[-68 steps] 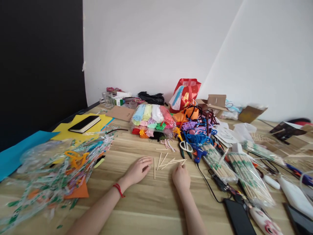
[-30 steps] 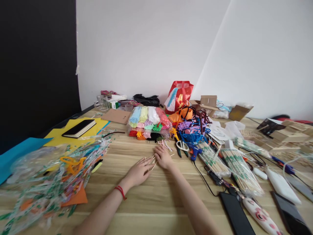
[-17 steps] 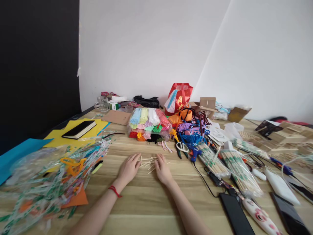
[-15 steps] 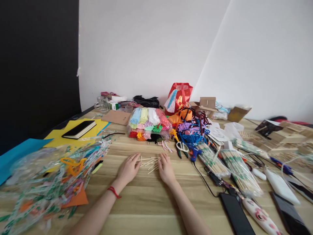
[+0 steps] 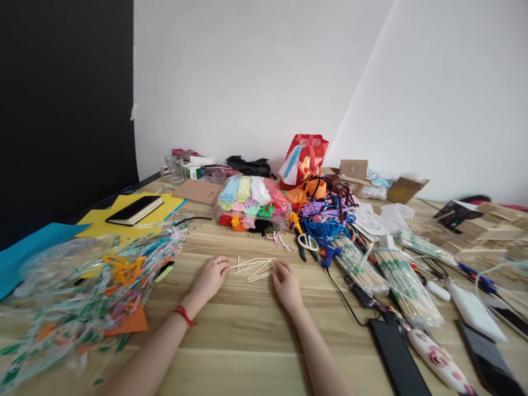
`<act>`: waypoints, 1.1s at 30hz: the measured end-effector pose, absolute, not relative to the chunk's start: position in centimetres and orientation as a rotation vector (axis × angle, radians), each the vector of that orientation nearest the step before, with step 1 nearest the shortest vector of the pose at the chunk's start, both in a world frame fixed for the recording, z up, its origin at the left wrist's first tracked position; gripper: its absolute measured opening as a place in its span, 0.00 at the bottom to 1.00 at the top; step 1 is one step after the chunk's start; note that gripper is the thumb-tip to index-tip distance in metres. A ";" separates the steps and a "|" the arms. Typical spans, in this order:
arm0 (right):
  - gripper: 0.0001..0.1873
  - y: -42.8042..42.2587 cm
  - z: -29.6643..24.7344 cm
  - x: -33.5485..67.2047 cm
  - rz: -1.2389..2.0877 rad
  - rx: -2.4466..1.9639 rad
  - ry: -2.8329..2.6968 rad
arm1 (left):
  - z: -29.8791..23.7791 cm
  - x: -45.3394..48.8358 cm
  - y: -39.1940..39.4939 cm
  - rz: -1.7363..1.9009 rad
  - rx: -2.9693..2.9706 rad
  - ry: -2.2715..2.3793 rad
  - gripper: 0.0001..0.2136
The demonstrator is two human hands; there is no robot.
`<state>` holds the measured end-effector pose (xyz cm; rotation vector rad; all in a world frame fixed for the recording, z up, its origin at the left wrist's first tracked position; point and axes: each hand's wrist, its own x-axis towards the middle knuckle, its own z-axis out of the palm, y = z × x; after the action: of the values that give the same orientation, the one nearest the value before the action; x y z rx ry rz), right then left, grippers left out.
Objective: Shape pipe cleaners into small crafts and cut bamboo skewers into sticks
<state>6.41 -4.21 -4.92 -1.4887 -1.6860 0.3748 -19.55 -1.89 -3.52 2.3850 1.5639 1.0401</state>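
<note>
Several short, pale wooden sticks (image 5: pixel 254 266) lie loosely crossed on the wooden table (image 5: pixel 239 324) in front of me. My left hand (image 5: pixel 213 276) rests at the left end of this pile, fingers stretched toward the sticks and holding nothing visible. On the other side, my right hand (image 5: pixel 286 283) lies on the table with its fingers loosely bent, close to the sticks' right ends. Its fingertips are partly hidden, and whether they touch a stick is unclear. A red string bracelet (image 5: pixel 184 316) circles my left wrist.
Plastic wrapper scraps (image 5: pixel 94 297) cover the left side. Behind the sticks sits a bag of coloured pipe cleaners (image 5: pixel 253 201). To the right are white-handled scissors (image 5: pixel 307 242), a blue glue gun (image 5: pixel 330 253), bagged wooden sticks (image 5: pixel 406 286) and a black phone (image 5: pixel 398 355).
Both hands have drawn slightly apart, the left moving left and the right moving right. More of the stick pile shows between them. The camera view has shifted a little.
</note>
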 end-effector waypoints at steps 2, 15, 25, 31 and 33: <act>0.18 -4.3 -4.6 6.6 0.373 -1.487 -1.593 | -3.1 -19.3 -2.1 1.082 2.362 1.573 0.10; 0.16 -4.7 -3.7 6.0 0.442 -1.368 -1.537 | -1.1 -16.8 -4.3 1.174 2.437 1.170 0.10; 0.16 -4.7 -2.5 8.2 0.358 -1.453 -1.650 | -0.3 -18.8 -3.1 1.282 2.306 1.290 0.10; 0.18 -4.5 -2.7 8.1 0.495 -1.402 -1.560 | 0.0 -19.3 -2.8 1.328 1.894 1.317 0.10; 0.17 -4.5 -2.7 8.1 0.552 -1.388 -1.543 | 0.0 -19.3 -2.6 1.347 1.658 1.285 0.11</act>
<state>8.05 -4.50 -2.66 -1.3884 -1.5432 0.5524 -19.25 -2.64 -0.02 1.6580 1.2852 1.3467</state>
